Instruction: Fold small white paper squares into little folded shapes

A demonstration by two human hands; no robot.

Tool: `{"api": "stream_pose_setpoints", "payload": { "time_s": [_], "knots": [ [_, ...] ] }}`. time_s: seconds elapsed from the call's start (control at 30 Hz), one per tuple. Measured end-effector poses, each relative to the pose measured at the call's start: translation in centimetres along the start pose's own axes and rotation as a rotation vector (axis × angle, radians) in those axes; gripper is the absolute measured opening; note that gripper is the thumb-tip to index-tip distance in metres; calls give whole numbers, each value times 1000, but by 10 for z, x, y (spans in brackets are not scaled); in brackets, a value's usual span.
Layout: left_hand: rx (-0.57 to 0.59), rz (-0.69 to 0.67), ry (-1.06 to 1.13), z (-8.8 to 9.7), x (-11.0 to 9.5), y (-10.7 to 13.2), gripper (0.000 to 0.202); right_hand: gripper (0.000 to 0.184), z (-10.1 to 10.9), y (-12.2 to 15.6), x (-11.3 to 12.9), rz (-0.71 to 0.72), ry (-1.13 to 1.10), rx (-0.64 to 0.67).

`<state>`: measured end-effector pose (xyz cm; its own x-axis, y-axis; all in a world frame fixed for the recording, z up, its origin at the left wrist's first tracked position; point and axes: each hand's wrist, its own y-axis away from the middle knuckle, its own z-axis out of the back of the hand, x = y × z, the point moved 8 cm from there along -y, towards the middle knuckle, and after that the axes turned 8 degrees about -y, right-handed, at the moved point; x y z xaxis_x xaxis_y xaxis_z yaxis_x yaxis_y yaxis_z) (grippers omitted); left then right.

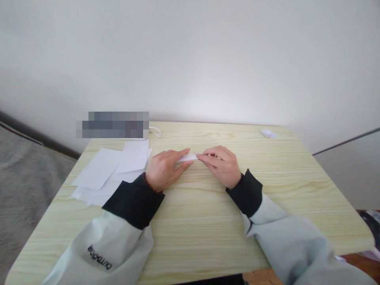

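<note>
A small folded piece of white paper point(187, 158) lies on the light wooden table point(208, 221), pinned between both hands. My left hand point(165, 169) rests flat, its fingers stretched over the paper's left end. My right hand point(221, 165) curls its fingers and pinches the paper's right end. Most of the folded paper is hidden beneath the fingers.
A loose stack of white paper sheets point(113, 170) lies left of my left hand. A small folded white paper piece point(268, 133) sits near the far right corner. A white cord loop point(155, 132) lies at the far edge. A white wall stands behind the table.
</note>
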<state>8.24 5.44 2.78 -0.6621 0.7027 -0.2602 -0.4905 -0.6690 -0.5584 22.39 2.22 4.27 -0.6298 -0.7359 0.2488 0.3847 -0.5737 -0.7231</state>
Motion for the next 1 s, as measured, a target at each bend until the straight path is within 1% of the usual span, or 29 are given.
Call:
{"api": "stream_pose_setpoints", "payload": {
  "time_s": [0.1,0.3,0.37,0.5,0.63,0.8,0.9,1.0],
  "knots": [
    [84,58,42,-6,3,0,38,19,-1,1,3,32,-9,20],
    [96,75,119,-7,4,1,46,17,-2,0,4,7,-126,15],
    [100,69,128,-8,3,0,43,18,-4,-1,4,0,-157,30],
    [120,67,152,-10,2,0,28,21,-6,-1,2,-36,-217,38],
    [84,78,148,-7,3,0,18,21,-7,-2,-1,-116,-280,54],
    [41,30,170,-2,-1,-2,11,13,-8,-1,-8,-203,-322,40],
    [9,-5,207,2,-3,-4,10,13,-8,0,-10,-221,-311,44],
    [-53,-17,185,7,-4,-4,10,12,-7,-1,-8,-213,-300,30]
  ]
}}
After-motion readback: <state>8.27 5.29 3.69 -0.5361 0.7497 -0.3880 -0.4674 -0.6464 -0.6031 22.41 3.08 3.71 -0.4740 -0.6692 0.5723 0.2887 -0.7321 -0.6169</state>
